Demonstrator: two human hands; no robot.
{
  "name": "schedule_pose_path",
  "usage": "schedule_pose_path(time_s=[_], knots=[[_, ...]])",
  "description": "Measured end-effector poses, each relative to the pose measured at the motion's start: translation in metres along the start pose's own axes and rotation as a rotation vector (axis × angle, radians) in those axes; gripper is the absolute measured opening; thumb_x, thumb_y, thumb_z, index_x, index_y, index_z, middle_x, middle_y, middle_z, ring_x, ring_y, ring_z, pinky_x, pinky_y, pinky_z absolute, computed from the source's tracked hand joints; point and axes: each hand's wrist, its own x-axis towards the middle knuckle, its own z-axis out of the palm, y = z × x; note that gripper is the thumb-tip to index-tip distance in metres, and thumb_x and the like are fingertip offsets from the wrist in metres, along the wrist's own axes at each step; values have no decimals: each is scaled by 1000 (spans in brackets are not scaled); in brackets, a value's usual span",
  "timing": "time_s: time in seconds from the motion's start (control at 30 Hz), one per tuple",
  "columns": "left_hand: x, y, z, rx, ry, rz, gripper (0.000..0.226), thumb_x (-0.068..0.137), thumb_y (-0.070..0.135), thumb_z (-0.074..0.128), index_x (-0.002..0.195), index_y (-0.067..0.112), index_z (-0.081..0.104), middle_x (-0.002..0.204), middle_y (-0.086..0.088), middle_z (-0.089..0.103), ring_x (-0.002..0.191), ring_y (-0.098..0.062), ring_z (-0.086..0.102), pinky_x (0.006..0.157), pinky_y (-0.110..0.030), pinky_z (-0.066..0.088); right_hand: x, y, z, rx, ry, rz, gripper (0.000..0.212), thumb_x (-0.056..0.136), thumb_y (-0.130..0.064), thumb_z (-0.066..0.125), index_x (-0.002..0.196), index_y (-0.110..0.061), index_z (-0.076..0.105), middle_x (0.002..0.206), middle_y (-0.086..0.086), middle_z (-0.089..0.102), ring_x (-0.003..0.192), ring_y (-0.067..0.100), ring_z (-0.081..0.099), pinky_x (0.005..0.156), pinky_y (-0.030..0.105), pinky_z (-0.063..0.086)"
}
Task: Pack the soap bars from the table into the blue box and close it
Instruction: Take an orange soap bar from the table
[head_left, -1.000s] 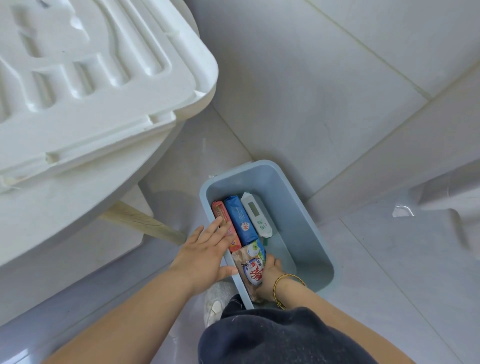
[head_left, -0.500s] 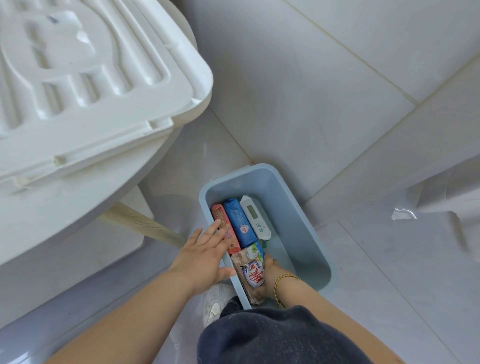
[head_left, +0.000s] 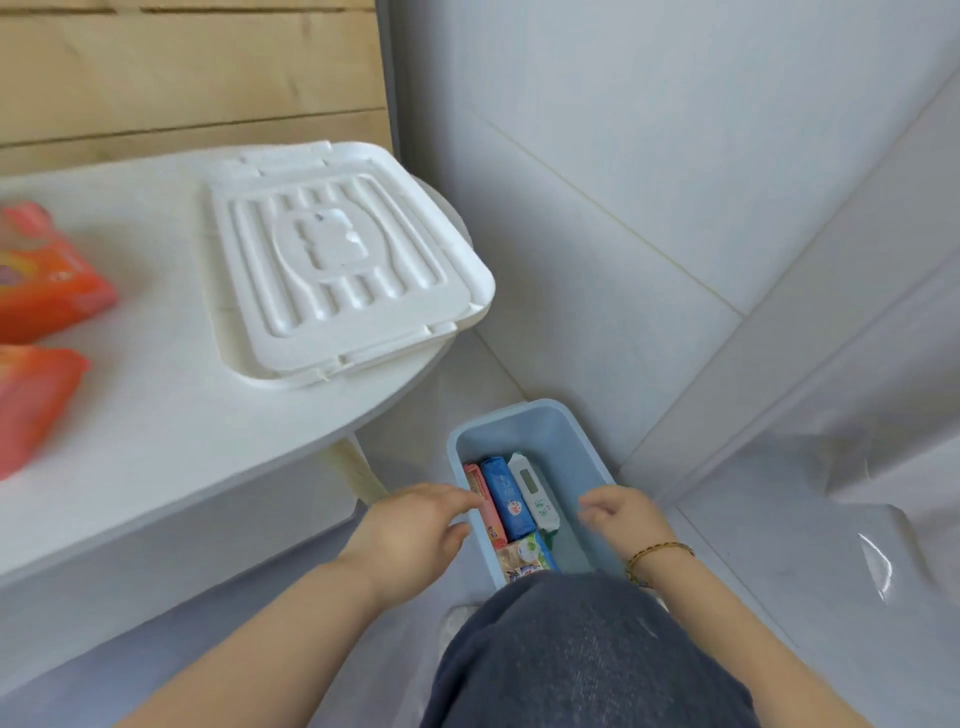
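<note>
A white tabletop (head_left: 156, 415) fills the left half of the view, seen from above by a person crouching beside it. A large white ribbed lid (head_left: 337, 260) lies flat on it near the rounded corner, and two blurred orange packets (head_left: 47, 275) sit at the far left edge. A bent knee in dark jeans (head_left: 582, 654) takes up the bottom centre. Just beyond it, an open blue box (head_left: 582, 441) stands on the pale tiled floor (head_left: 753, 571), below the tabletop's corner. The left hand (head_left: 415, 530) is at the box's left rim, its fingers fairly straight and close together, reaching over the edge. The right hand (head_left: 623, 519) is at the right rim with bent fingers; motion blur hides whether it grips the rim. Inside the box, along the left wall, three wrapped soap bars lie side by side: a pink one (head_left: 485, 506), a blue one (head_left: 506, 496) and a white one (head_left: 535, 491). A fourth wrapped bar (head_left: 527, 558) lies at the near end. A thin bracelet (head_left: 657, 553) circles the right wrist.
</note>
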Motion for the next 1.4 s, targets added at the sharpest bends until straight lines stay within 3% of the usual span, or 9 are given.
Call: schedule_pose_path(time_s=[0.17,0.37,0.47,0.63,0.77,0.93,1.1,1.2,1.4], knots=[[-49,18,-62,-50,317,69,30,92,27,44,119,32,55,121,15,60,111,-5,52,85,-11,32,-35,-60,-43,145,83,-188,24,88,3,43,98,-6,62,75,2,66,68,12,62,69,18,48],[-115,12,-125,15,685,49,18,75,21,55,81,19,73,73,5,74,68,-8,63,59,-15,43,-85,-151,-66,190,121,-497,28,88,-2,46,79,-25,58,67,-10,64,60,4,63,59,12,49],[-141,-7,-141,35,815,-2,31,76,27,44,79,16,72,69,2,72,74,-9,56,65,-21,43,-103,-196,-60,205,59,-595,30,87,-4,49,75,-31,57,65,-11,66,50,-4,62,55,9,51],[-169,-44,-162,218,1083,-153,32,75,21,43,87,9,70,92,-8,72,100,-17,47,88,-31,32,-112,-269,-27,164,-75,-635,13,85,-9,53,87,-21,58,73,-8,62,62,10,59,78,32,50],[-176,-69,-173,266,1078,-433,52,74,33,40,114,5,58,125,-21,57,122,-36,46,104,-43,17,-102,-325,13,100,-165,-613,30,85,-14,56,115,-10,54,92,3,62,80,21,55,83,34,49],[-174,-89,-173,351,980,-518,59,70,36,38,113,1,60,116,-18,64,113,-41,55,101,-46,17,-85,-386,65,-11,-182,-594,57,83,-27,61,133,-12,38,135,10,48,116,24,51,97,29,38],[-173,-98,-173,367,998,-500,56,70,31,37,112,1,60,111,-15,67,114,-36,56,107,-38,8,-70,-435,113,-251,-111,-559,84,78,-47,60,140,-12,16,139,13,38,128,31,39,98,36,37],[-173,-102,-172,361,1002,-484,56,71,30,38,114,2,59,113,-14,67,119,-28,39,106,-42,12,-64,-450,132,-368,-137,-536,94,77,-51,60,143,-16,4,143,13,32,132,32,32,103,40,33],[-173,-106,-172,360,970,-482,55,72,30,40,117,4,57,116,-12,65,119,-26,34,108,-37,6,-60,-456,139,-476,-146,-524,84,78,-40,62,141,-15,12,140,14,34,129,32,34,101,39,35]])
